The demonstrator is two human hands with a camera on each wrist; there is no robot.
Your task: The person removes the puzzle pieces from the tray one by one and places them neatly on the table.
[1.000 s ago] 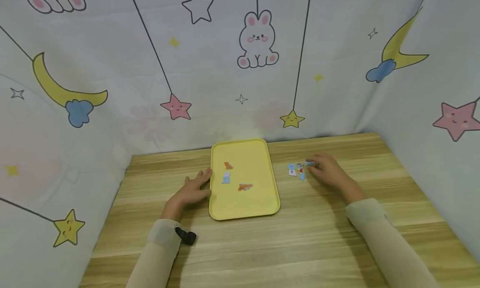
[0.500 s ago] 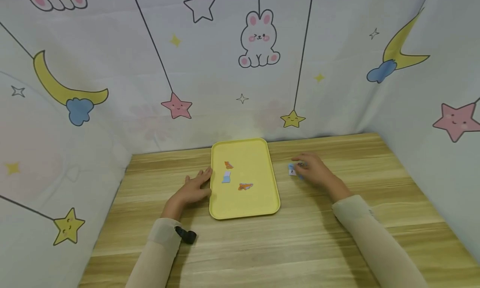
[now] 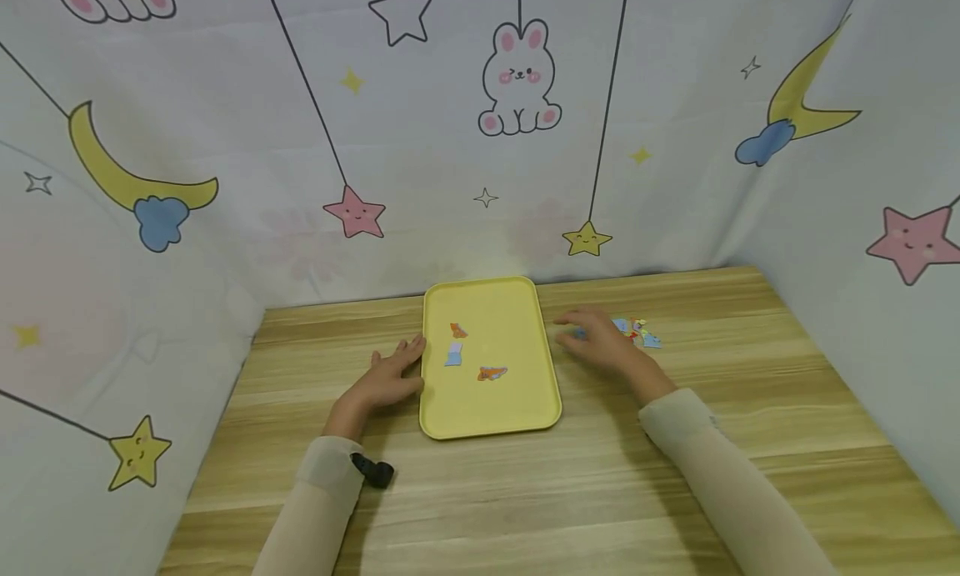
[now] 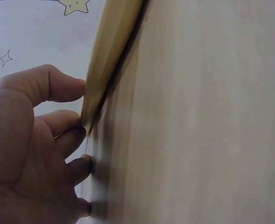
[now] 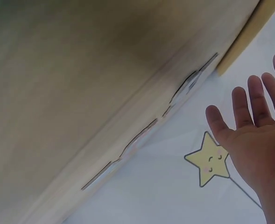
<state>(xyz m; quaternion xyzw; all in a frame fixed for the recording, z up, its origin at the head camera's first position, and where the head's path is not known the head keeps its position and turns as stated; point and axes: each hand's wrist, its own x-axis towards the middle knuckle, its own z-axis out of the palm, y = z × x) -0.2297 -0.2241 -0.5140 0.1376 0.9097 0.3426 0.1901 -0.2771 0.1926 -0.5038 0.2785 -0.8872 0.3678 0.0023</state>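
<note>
My left hand (image 3: pixel 382 383) lies at the left side of a yellow tray (image 3: pixel 510 413). In the left wrist view its thumb and index fingertip touch the tray's outer wall (image 4: pixel 110 51), with the other fingers loosely bent below. On the tray lie two orange picture pieces (image 3: pixel 492 373) and a pale blue and white piece (image 3: pixel 453 354). My right hand (image 3: pixel 600 341) hovers low beside the tray's right rim, over part of a group of small flat picture pieces (image 3: pixel 649 339). The right wrist view shows its fingers extended and nothing held; thin piece edges (image 5: pixel 139 135) stand out along the tabletop.
The wood-grain table (image 3: pixel 480 501) runs back to a white curtain (image 3: pixel 420 159) printed with stars, moons and a rabbit. Curtain also borders the left and right sides. A black device (image 3: pixel 372 470) sits at the left cuff.
My right hand has moved left across the flat pieces toward the tray, uncovering those on the right and covering the left ones. The left hand and tray have stayed put.
</note>
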